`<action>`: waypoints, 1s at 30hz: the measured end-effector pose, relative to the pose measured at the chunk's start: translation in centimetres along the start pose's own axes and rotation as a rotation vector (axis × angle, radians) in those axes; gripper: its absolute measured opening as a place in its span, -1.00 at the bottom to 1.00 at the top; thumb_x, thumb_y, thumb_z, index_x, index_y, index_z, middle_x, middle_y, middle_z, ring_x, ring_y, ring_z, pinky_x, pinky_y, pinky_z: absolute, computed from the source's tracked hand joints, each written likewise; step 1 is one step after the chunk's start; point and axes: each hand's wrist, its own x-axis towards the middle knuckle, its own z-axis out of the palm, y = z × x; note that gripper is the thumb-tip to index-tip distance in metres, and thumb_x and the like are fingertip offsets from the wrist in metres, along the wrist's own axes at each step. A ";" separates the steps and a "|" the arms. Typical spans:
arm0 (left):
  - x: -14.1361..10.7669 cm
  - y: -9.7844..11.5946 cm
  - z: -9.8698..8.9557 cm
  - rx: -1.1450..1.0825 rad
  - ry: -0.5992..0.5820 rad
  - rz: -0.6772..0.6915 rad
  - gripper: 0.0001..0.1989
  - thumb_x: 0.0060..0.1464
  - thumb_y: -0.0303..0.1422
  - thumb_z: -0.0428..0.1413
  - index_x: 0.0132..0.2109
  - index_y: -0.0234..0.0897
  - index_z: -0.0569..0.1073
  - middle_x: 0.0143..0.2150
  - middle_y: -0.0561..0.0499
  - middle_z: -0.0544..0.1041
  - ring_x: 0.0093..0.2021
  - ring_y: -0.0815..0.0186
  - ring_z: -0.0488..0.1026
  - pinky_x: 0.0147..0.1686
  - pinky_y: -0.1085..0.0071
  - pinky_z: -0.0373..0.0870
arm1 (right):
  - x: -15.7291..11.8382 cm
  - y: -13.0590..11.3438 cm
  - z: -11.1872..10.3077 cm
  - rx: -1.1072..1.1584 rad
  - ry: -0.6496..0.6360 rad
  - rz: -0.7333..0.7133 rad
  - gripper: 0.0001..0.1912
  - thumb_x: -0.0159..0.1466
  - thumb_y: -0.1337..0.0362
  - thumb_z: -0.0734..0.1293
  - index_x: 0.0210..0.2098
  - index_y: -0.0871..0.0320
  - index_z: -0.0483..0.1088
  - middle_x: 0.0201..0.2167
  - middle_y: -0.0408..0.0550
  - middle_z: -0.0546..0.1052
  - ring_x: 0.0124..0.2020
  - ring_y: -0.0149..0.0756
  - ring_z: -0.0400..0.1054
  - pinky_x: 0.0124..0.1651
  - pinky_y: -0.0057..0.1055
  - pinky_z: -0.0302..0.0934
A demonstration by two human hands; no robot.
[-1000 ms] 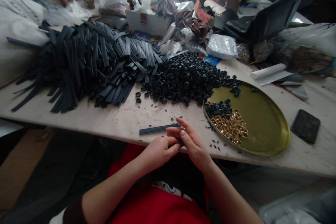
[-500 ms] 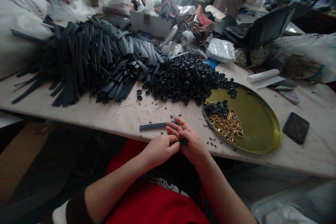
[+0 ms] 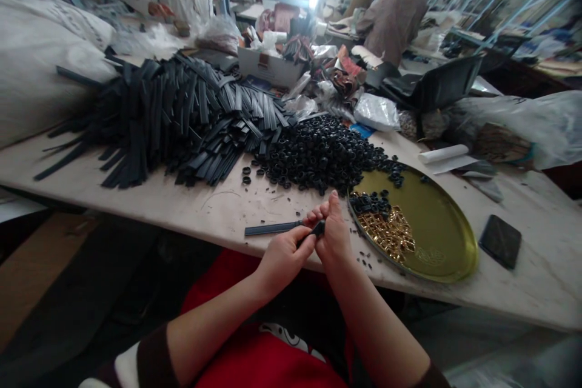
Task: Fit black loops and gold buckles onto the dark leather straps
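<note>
My left hand (image 3: 282, 257) is closed in a pinch on a short dark strap piece (image 3: 319, 228), most of it hidden by the fingers. The piece's folded-looking end rests against the palm of my right hand (image 3: 335, 236), whose fingers curl around it while the thumb points up. Just beyond my left hand, a flat black strap (image 3: 268, 228) lies near the table's front edge; its right end reaches behind the fingers. To the right, a round gold tray (image 3: 448, 218) carries gold metal buckles (image 3: 386, 233) and some black loops (image 3: 370, 203).
A large heap of black straps (image 3: 182, 115) covers the table's left. Beside it is a pile of small black loops (image 3: 318, 151). A dark phone (image 3: 501, 240) lies right of the tray. Bags and a carton (image 3: 273, 66) stand behind; other people are at the back.
My view has tilted up, showing more of the room. The right hand has turned, its open fingers now curled and its thumb raised. The dark piece is lifted slightly between both hands.
</note>
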 end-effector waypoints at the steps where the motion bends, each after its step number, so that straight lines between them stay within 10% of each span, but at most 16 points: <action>1: 0.2 0.0 0.0 0.004 0.014 0.004 -0.74 0.14 -0.28 -0.10 -0.23 -0.28 0.44 -0.33 0.05 0.50 -0.32 0.35 0.40 -0.28 0.51 0.25 | 0.1 -0.1 0.1 -0.017 -0.004 -0.035 -0.49 0.06 -0.04 0.31 -0.70 0.14 0.01 -0.79 -0.35 0.09 -0.72 -0.54 0.07 -0.61 -0.56 0.07; 11: 1.5 -0.4 0.0 0.020 0.096 -0.013 -0.75 0.15 -0.29 -0.10 -0.26 -0.26 0.44 -0.39 0.06 0.49 -0.38 0.36 0.40 -0.32 0.50 0.27 | -0.6 1.8 -0.3 -0.193 -0.003 -0.300 -0.56 0.15 -0.08 0.20 -0.62 0.14 0.25 -0.64 -0.23 0.34 -0.51 -0.44 0.29 -0.28 -0.41 0.19; 21: 1.9 -0.2 -1.3 -0.041 0.075 -0.012 -0.74 0.13 -0.29 -0.08 -0.22 -0.26 0.47 -0.35 0.06 0.51 -0.35 0.37 0.42 -0.30 0.52 0.27 | -1.7 1.4 -1.4 -0.233 -0.230 -0.112 -0.66 0.19 0.11 0.19 -0.10 0.10 0.36 -0.33 -0.10 0.54 -0.24 -0.33 0.37 -0.04 -0.31 0.14; 30: 1.6 -0.4 -1.1 0.012 0.077 -0.039 -0.74 0.14 -0.30 -0.09 -0.24 -0.26 0.47 -0.38 0.07 0.50 -0.36 0.36 0.42 -0.32 0.51 0.27 | -0.9 2.0 -2.3 -0.048 -0.098 0.048 -0.76 0.00 0.12 0.40 -0.43 0.17 0.44 -0.41 -0.10 0.54 -0.35 -0.37 0.39 -0.20 -0.42 0.25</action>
